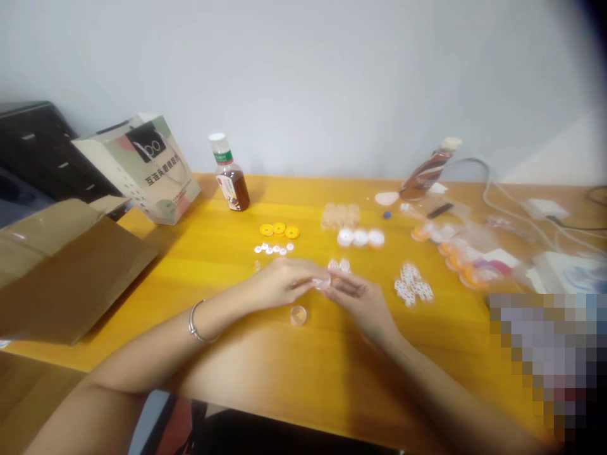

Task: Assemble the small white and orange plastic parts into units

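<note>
My left hand (284, 280) and my right hand (359, 298) meet over the middle of the table. Between their fingertips they pinch a small clear-and-white plastic part (322, 283), too blurred to name more closely. Just below it, a small clear round cup (298, 315) sits on the wood. Past my left hand lie several small white discs (276, 249) and 3 yellow rings (279, 229). Beyond my right hand are white round parts (361, 237), a group of clear cups (340, 215) and small whitish pieces (344, 266), partly hidden. White perforated pieces (413, 285) lie to the right.
A cardboard box (71, 265) and a printed paper bag (147, 170) stand on the left. One drink bottle (232, 183) is upright at the back; another bottle (427, 170) leans at the right. Orange-and-clear parts (462, 259), cables (509, 212) and a white box (571, 275) crowd the right side.
</note>
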The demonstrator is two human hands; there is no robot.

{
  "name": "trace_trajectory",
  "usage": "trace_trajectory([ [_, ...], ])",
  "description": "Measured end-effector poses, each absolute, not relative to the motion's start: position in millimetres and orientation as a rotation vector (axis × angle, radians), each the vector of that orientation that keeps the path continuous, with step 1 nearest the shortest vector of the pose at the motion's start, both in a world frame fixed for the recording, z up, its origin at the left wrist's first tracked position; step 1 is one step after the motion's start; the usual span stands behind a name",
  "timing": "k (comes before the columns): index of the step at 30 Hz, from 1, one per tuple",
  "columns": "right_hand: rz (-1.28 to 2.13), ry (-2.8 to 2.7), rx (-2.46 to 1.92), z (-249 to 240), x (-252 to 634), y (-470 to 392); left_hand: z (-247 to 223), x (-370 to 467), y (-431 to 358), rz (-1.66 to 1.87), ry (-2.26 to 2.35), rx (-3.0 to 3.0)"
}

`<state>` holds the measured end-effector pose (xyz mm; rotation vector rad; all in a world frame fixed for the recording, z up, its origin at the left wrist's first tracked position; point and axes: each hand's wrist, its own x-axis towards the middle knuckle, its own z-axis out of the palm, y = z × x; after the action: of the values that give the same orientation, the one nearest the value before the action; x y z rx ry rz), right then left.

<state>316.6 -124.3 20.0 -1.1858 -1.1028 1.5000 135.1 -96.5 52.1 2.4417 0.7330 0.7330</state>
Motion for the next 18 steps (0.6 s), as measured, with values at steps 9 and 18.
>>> trace_trajectory([
  [9, 1.773, -0.741, -1.076, 19, 322, -113, 45, 119, -121, 0.959, 1.003, 2.533],
  [18, 1.902, -0.464, -0.989, 33, 326, -108, 15, 113, -147, 0.48, 0.83, 2.607],
])
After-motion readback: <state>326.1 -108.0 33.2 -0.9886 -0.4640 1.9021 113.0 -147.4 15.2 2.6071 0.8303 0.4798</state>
